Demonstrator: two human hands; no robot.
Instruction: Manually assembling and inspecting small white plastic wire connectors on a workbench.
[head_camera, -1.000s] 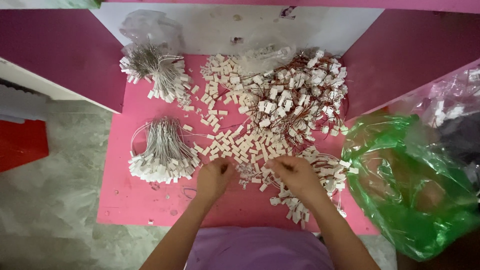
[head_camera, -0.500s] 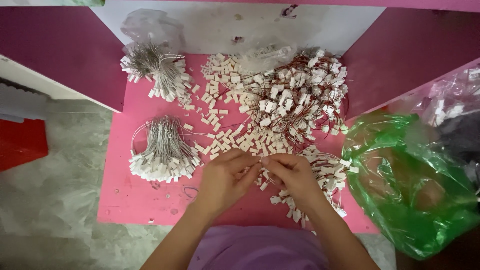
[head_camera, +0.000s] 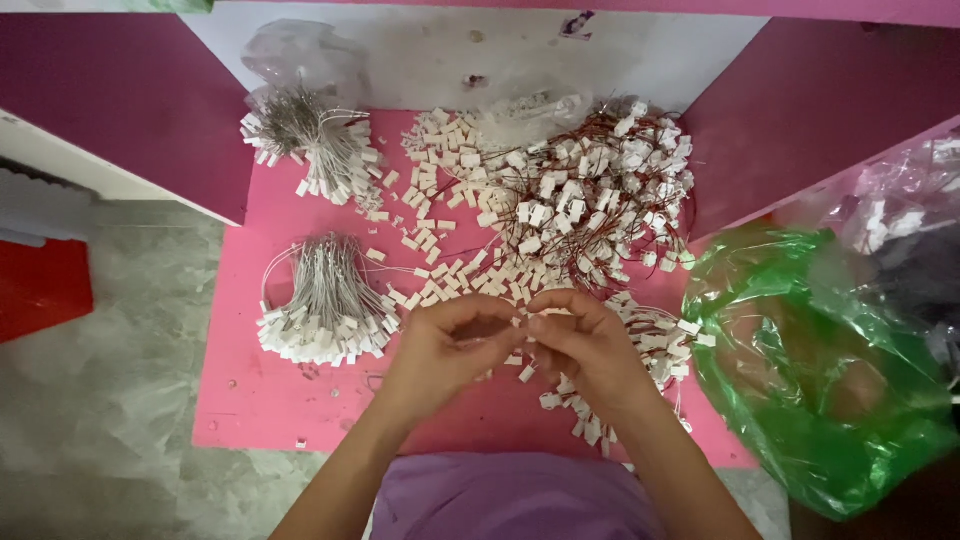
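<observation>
White plastic connector (head_camera: 522, 322) sits pinched between both hands at the pink table's (head_camera: 250, 400) near centre; left hand (head_camera: 440, 350) and right hand (head_camera: 590, 345) meet fingertip to fingertip — fingers curled closed; loose connectors (head_camera: 450, 180) lie just beyond.

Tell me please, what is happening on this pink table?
A person's left hand and right hand meet fingertip to fingertip over the pink table, pinching a small white connector. Loose white pieces, a tangle of red-wired connectors and two tied bundles lie around. A green bag sits at the right.
</observation>
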